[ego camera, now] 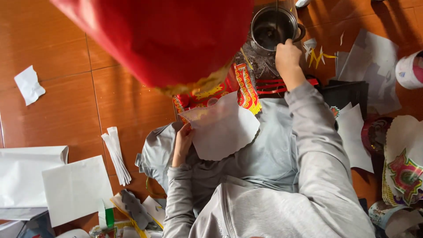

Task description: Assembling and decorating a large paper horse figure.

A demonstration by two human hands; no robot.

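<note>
One white scalloped paper sheet [222, 130] is held over the lap by the left hand [183, 134], whose fingers are closed on the sheet's left edge; its decorated top corner is tilted up toward the large red object [163, 37] that fills the top of the view. The right hand [287, 55] is stretched forward, well apart from the sheet, and is rested on the near rim of one metal pot [274, 26] set on the tiled floor [57, 79] near the top edge of the view; whether something is pinched in its fingers cannot be told. The pot thus lies ahead and to the right, much nearer the right hand than the left, while the sheet's long axis runs roughly from the left hand toward the right arm. Between sheet and pot, red and gold printed paper pieces [246, 86] are spread on the floor. Toward the floor's left edge one small white scrap [29, 84], one bundle of white paper strips [116, 154] and two larger white sheets [75, 189] are seen. At the right edge one roll of tape [410, 70] and more cut paper are scattered.
</note>
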